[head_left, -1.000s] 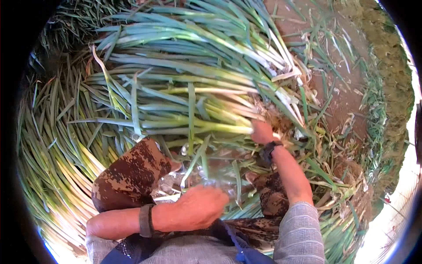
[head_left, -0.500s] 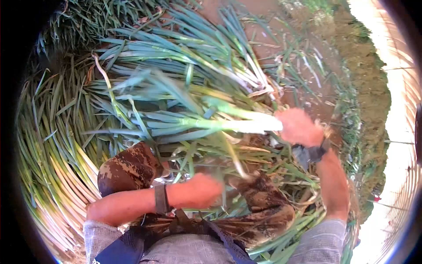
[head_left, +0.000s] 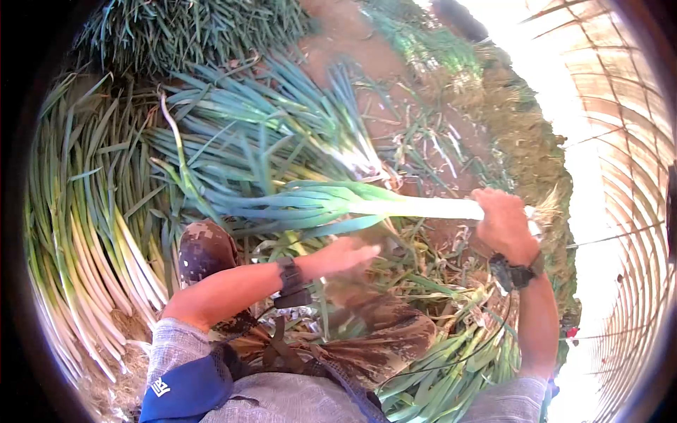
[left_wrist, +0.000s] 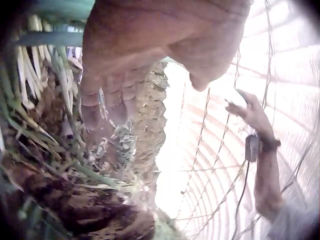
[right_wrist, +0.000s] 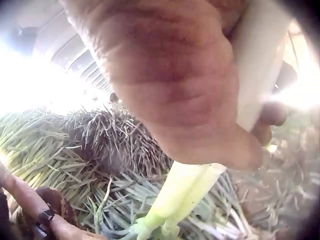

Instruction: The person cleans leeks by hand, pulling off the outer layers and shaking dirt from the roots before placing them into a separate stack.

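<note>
My right hand [head_left: 504, 224] grips green onions [head_left: 416, 206] by their white stems near the root end. They lie level across the head view, with their green leaves fanning out to the left. In the right wrist view the fingers wrap the pale stems [right_wrist: 185, 192], which show side by side below the thumb. My left hand [head_left: 342, 257] is just below the leaves, fingers extended and nothing in its grasp. Its palm [left_wrist: 160, 35] fills the top of the left wrist view. A loose pile of green onions [head_left: 282, 120] lies on the ground beyond the held ones.
A row of green onions [head_left: 99, 268] lies along the left, and a dense heap of green leaves [head_left: 190, 35] is at the back. Trimmed leaves [head_left: 486, 317] litter the ground near the right knee. A bright ribbed wall [head_left: 620, 176] curves along the right side.
My right hand has pulled the green onions off the pile and moved right with them. My left hand has risen towards the leaves, and its fingers have straightened. The head view has shifted too.
</note>
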{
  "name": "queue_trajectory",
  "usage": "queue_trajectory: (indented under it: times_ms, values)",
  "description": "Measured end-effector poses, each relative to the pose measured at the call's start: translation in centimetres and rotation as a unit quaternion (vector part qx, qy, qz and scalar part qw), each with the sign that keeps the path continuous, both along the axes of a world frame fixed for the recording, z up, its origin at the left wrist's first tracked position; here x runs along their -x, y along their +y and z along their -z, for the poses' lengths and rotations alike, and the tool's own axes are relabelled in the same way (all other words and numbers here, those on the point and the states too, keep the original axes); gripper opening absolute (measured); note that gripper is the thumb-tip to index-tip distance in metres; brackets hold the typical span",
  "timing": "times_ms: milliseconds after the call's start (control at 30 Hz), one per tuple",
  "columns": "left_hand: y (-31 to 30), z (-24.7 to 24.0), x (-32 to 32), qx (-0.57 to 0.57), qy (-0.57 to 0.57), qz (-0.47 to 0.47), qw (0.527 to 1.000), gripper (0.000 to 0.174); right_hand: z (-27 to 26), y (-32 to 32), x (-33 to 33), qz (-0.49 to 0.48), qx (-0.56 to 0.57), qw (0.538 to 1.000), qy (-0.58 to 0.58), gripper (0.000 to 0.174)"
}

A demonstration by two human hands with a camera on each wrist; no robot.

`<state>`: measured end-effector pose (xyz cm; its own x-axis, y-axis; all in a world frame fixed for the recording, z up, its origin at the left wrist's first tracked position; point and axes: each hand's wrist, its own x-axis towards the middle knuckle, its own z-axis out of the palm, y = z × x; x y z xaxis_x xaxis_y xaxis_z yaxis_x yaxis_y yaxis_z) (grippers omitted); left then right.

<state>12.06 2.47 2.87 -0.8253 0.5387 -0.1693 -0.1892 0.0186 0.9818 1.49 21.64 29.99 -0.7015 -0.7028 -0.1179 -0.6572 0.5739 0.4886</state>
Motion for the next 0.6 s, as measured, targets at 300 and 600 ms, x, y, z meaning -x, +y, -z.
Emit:
queue_trajectory:
  times_ms: [300,600]
  values:
    - [4.0,-15.8,7.6,-0.539,-0.046,-0.190,0.819,0.062,-6.1,1.1,-8.0,0.085,0.121,0.979,0.139,0.039]
    - [-5.2,-1.7,5.3,-0.443,-0.088,-0.359,0.817,0.046,19.8,-6.6,-7.6,0.199,0.448,0.772,-0.405,0.065]
